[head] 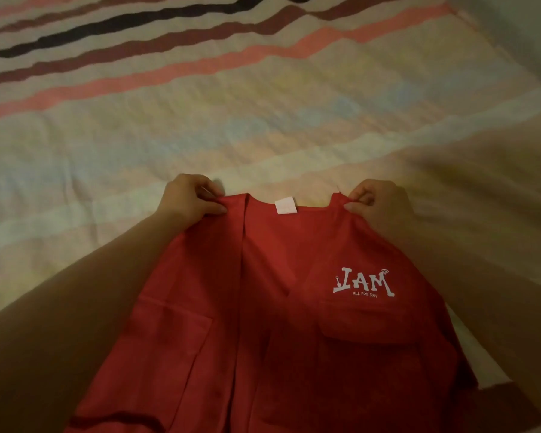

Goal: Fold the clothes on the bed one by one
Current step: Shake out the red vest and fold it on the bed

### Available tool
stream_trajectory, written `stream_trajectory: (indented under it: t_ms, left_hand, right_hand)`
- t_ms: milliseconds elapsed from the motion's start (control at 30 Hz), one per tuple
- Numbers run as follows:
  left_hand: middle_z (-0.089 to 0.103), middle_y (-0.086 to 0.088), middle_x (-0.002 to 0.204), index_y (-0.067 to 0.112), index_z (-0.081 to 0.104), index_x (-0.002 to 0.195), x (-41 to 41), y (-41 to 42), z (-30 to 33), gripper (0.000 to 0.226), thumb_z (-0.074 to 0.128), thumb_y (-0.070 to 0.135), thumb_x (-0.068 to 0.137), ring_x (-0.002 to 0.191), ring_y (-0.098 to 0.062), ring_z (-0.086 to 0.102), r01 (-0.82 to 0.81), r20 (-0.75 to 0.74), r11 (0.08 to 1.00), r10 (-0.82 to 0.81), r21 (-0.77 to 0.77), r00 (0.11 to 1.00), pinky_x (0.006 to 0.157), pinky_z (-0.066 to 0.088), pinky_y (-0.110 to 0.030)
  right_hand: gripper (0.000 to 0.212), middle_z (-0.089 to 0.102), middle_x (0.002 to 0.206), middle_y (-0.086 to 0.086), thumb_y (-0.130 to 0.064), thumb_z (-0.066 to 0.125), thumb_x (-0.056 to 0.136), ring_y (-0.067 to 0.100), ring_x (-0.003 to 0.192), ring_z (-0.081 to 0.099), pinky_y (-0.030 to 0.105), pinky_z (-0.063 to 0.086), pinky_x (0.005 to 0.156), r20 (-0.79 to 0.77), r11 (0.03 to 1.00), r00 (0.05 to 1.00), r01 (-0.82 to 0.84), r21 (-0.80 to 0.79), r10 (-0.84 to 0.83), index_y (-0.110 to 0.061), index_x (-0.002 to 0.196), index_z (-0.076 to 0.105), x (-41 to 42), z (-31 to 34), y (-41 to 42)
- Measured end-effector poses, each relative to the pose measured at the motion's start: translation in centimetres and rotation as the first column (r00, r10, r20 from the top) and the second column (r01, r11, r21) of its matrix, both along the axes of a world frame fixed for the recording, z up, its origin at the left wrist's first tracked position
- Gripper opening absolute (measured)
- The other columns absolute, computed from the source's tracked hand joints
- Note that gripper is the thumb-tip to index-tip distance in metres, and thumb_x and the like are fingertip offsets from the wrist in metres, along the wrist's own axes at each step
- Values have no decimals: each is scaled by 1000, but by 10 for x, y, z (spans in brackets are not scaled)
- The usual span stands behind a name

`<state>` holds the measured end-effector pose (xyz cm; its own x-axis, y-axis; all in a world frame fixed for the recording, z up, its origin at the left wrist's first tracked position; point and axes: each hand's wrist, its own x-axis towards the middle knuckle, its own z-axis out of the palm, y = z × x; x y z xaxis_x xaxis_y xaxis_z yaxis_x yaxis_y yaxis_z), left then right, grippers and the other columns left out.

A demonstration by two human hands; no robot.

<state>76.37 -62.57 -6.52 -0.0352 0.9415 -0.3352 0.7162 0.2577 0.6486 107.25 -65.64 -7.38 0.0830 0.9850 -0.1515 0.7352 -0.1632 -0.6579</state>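
Note:
A red vest [272, 323] with an open front, chest pockets and a white printed logo hangs in front of me over the bed. A white label shows inside its neck. My left hand [189, 198] pinches the vest's left shoulder between thumb and curled fingers. My right hand [378, 203] pinches the right shoulder the same way. Both forearms run down along the vest's sides, and its lower hem is cut off by the bottom of the view.
The bed is covered by a pale sheet [263, 126] with wavy pink, brown and black stripes toward the far side. A wall edge [519, 35] shows at the top right. No other clothes are in view.

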Motion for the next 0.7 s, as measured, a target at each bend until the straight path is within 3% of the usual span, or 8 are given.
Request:
stream_trajectory:
  t_ms: [133,233,367,500,600,700]
  left_hand:
    - [67,-4,96,12,68,103,-5,-16,-7,40,84,19,67,88,-17,60,-22,-98,992,35,126,995,82,47,-29]
    - [61,-6,118,18,59,123,-15,-37,-5,57,80,33,72,107,-22,57,-15,-101,980,36,200,994,96,43,-35]
    - [40,-15,146,21,43,142,-30,-81,-1,79,67,55,75,131,-34,40,146,-320,953,-56,266,946,107,31,-45]
    - [28,-15,153,20,33,146,-46,-136,11,87,70,53,75,140,-30,30,59,-207,965,-5,256,978,108,23,-31]
    - [30,-12,152,23,31,147,-70,-184,19,94,67,65,70,141,-23,28,-51,-108,980,73,192,992,109,24,-30]
    - [38,-7,145,25,31,146,-99,-235,27,82,72,37,76,131,-16,37,-180,-47,974,188,141,981,106,28,-27]
  right_hand:
    - [12,57,81,1,-9,68,82,3,67,47,6,31,59,96,999,995,-32,42,28,-3,92,64,-7,2,-7]
    - [28,63,102,7,-14,69,82,19,92,56,24,43,81,178,997,983,-57,57,46,-6,108,61,-11,10,-22]
    - [50,50,134,10,-21,69,82,28,125,44,42,32,105,299,990,949,-122,75,95,-12,128,54,-33,25,-68]
    - [58,44,143,13,-21,75,76,34,133,38,53,31,105,325,967,926,-233,99,189,-14,130,54,-78,33,-130]
    - [58,49,140,10,-33,66,72,30,129,44,49,32,103,297,935,904,-344,80,308,-18,127,56,-121,37,-174]
    - [65,51,138,7,-43,61,67,24,126,47,46,35,101,261,887,864,-458,53,430,-20,128,55,-163,40,-214]
